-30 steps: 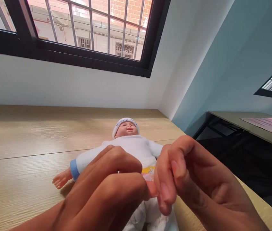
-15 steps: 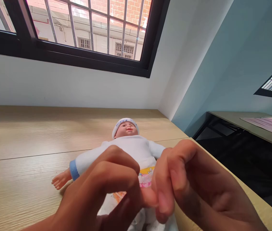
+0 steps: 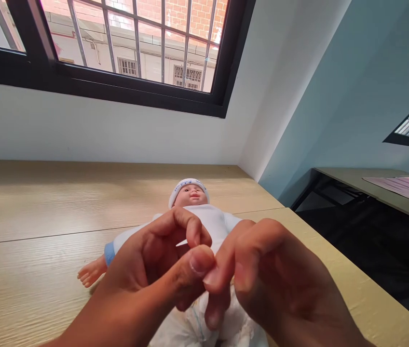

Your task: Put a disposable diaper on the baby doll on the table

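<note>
A baby doll (image 3: 192, 196) in a white knit cap and a white long-sleeved top with blue cuffs lies on its back on the wooden table (image 3: 38, 197). Above its waist my two hands meet, fingers bent. The thumb of my left hand (image 3: 154, 265) presses against the fingertips of my right hand (image 3: 269, 274), whose fingers are curled inward. Whatever may be pinched between them is hidden. Behind and below the hands shows a white diaper (image 3: 190, 325) around the doll's lower body; its waist is covered by my fingers.
A barred window (image 3: 135, 48) with a black frame is set in the white wall beyond the table. To the right, past the table's edge, a second table (image 3: 356, 176) bears a pink sheet (image 3: 403, 188).
My left hand has turned so that its thumb now shows, and its fingers have opened somewhat. The fingertips of both hands have shifted slightly left, hiding the diaper's coloured waistband. The doll lies still.
</note>
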Motion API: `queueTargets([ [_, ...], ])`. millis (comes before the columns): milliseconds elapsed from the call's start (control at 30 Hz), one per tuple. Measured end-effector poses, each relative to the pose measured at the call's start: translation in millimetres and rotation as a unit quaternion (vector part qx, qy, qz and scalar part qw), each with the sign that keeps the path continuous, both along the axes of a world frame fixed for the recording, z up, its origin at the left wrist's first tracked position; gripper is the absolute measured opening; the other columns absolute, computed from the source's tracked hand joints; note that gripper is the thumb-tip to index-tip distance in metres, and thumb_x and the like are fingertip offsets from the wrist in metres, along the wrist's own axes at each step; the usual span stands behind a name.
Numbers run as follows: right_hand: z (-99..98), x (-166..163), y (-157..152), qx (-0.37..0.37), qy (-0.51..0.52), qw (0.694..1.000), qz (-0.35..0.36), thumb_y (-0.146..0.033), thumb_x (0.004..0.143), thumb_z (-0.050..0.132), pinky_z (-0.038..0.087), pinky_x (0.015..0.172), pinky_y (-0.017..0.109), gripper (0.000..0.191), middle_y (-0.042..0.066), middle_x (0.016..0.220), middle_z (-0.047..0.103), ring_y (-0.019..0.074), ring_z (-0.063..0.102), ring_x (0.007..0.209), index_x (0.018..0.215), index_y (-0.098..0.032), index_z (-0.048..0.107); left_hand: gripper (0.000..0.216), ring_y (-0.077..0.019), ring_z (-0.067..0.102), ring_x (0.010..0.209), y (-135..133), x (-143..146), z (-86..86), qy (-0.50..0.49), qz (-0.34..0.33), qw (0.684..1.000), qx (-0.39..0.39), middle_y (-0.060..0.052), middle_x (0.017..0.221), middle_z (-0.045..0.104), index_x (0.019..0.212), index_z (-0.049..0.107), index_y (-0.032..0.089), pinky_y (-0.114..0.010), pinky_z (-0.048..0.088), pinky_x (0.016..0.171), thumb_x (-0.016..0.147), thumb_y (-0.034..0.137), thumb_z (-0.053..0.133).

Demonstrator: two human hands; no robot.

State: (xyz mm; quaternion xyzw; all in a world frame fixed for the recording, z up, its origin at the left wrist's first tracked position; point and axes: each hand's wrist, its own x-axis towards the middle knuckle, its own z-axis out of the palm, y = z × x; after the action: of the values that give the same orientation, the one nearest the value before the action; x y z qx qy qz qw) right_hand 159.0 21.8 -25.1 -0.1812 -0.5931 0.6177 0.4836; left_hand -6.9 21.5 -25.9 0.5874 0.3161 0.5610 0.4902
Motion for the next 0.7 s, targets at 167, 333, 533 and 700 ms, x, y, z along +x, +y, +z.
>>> queueTargets([
  [167, 4.3, -2, 9, 0.004, 0.005, 0.999, 0.033, -0.026, 0.092, 0.068, 0.065, 0.086, 0.04, 0.009, -0.002, 0.086, 0.071, 0.0193, 0.076, 0.086, 0.084, -0.023, 0.063, 0.038, -0.0194, 0.063, 0.067, 4, 2, 5.9, 0.015, 0.017, 1.0, -0.004, 0.0, 0.065, 0.055, 0.083, 0.059, 0.024, -0.028, 0.053, 0.056, 0.078, 0.057, 0.077],
  [333, 6.7, 0, 9, -0.015, 0.016, 0.998, 0.06, -0.024, 0.093, 0.067, 0.065, 0.088, 0.039, 0.009, -0.002, 0.085, 0.071, 0.0174, 0.075, 0.087, 0.085, -0.023, 0.062, 0.036, -0.0146, 0.052, 0.057, 3, -2, 2.0, -0.019, -0.048, 0.996, -0.077, 0.002, 0.06, 0.051, 0.08, 0.057, 0.023, -0.025, 0.044, 0.05, 0.082, 0.054, 0.074],
  [533, 6.7, 1, 8, -0.015, -0.033, 0.998, 0.056, -0.025, 0.103, 0.053, 0.062, 0.089, 0.036, 0.012, -0.001, 0.089, 0.072, 0.0178, 0.075, 0.094, 0.091, -0.023, 0.056, 0.024, -0.0076, 0.035, 0.056, 5, -4, -5.3, -0.117, -0.175, 0.968, -0.135, 0.006, 0.062, 0.048, 0.081, 0.053, 0.022, -0.018, 0.031, 0.051, 0.093, 0.038, 0.067],
  [700, 2.7, 5, 4, 0.227, -0.197, 0.94, -0.164, -0.015, 0.098, 0.058, 0.059, 0.079, 0.023, 0.013, -0.002, 0.082, 0.071, 0.0122, 0.072, 0.079, 0.09, -0.025, 0.063, 0.02, -0.0098, 0.053, 0.068, 13, -10, -3.8, -0.006, -0.107, 0.989, -0.101, 0.002, 0.074, 0.057, 0.08, 0.057, 0.02, -0.017, 0.041, 0.056, 0.091, 0.031, 0.07],
])
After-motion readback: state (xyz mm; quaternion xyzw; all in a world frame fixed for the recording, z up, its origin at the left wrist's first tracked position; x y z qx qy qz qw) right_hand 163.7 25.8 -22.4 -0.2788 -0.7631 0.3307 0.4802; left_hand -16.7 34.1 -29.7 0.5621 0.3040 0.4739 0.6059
